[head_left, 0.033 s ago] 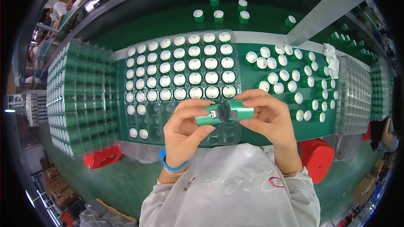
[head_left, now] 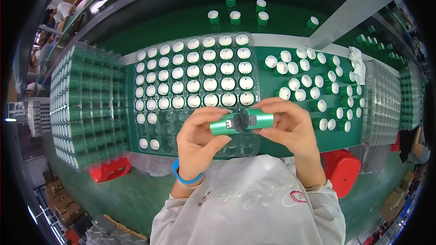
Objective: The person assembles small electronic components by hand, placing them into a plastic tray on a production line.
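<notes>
My left hand [head_left: 202, 136] is closed round a short green metallic case [head_left: 221, 126] with a dark end and small pale contacts. Thumb and fingers of my right hand [head_left: 289, 122] grip a similar green case [head_left: 264, 119], its dark end turned toward the first. The two dark ends face each other at close range; whether they touch I cannot tell. Both hands are above the near right part of a clear plastic tray [head_left: 170, 143]. That tray holds rows of green cases with white tops [head_left: 193, 71], and several of its nearer pockets hold none.
Loose white-topped green cases [head_left: 306, 80] stand to the right on the green table [head_left: 272, 143]. Stacked filled trays [head_left: 88, 104] rise at the left, stacked clear trays [head_left: 381, 104] at the right. More cases stand on the far dark green surface [head_left: 181, 18]. A grey post [head_left: 347, 13] slants at upper right.
</notes>
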Tool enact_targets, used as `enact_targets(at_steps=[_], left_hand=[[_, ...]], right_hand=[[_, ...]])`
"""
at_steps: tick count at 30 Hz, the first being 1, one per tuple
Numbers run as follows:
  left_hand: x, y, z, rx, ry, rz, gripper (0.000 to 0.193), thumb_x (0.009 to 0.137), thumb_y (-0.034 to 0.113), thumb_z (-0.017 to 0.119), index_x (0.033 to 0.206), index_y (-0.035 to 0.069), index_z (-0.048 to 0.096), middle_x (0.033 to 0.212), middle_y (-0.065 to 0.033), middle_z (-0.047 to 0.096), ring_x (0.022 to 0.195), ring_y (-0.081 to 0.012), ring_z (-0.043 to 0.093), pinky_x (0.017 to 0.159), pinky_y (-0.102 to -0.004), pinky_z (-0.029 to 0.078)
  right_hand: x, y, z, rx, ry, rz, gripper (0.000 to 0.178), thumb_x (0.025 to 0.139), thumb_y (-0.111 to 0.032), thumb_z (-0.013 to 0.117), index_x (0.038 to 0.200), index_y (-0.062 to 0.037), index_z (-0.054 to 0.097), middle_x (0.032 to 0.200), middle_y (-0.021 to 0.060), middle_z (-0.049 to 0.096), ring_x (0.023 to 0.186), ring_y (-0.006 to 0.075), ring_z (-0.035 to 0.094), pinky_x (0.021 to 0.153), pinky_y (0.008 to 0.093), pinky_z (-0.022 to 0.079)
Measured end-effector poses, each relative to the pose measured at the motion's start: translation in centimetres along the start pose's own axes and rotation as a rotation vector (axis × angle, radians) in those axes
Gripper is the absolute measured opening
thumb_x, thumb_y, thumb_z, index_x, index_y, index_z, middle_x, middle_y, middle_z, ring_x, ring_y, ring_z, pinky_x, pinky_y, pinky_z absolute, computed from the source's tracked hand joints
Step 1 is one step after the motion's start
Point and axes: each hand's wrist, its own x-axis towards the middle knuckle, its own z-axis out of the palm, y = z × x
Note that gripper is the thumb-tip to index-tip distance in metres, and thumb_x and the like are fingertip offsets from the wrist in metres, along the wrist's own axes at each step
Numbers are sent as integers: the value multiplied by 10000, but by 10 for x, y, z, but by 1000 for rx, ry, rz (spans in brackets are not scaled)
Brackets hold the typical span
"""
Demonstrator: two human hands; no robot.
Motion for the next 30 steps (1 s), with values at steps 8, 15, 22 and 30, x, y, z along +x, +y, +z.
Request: enact_targets(at_steps=[8, 15, 22, 30], left_hand=[[-5, -10, 5, -785, 40, -430, 460, 928, 388, 278, 1141, -2, 396, 991, -190, 497, 559, -166, 499, 471, -224, 402], [-5, -15, 6, -918, 15, -516, 436, 942, 335, 255, 1210, 11, 368, 1015, -219, 484, 558, -145, 450, 486, -231, 392], [-3, -7, 5, -562, 136, -331, 465, 813, 133, 565, 1215, 5, 368, 1029, -181, 525, 819, -162, 535, 640, -249, 449], [-3, -2, -5, 391, 130, 10, 462, 626, -9, 719, 1038, -37, 511, 1011, -134, 520, 901, -210, 560, 743, -273, 469]], right_hand=[[-4, 12, -14, 670, -98, 384, 417, 918, -231, 351, 1197, 79, 353, 901, 173, 576, 672, 234, 595, 589, 296, 487], [-3, 8, -9, 766, -60, 432, 441, 893, -198, 387, 1234, 72, 313, 928, 162, 560, 696, 221, 577, 605, 285, 473], [-7, 7, -9, 69, 16, 183, 439, 781, -51, 561, 1188, 19, 414, 1040, 131, 516, 813, 178, 562, 622, 255, 461], [0, -4, 7, -810, 80, -192, 465, 609, 37, 702, 1045, -23, 551, 996, 95, 539, 723, 113, 531, 565, 216, 434]])
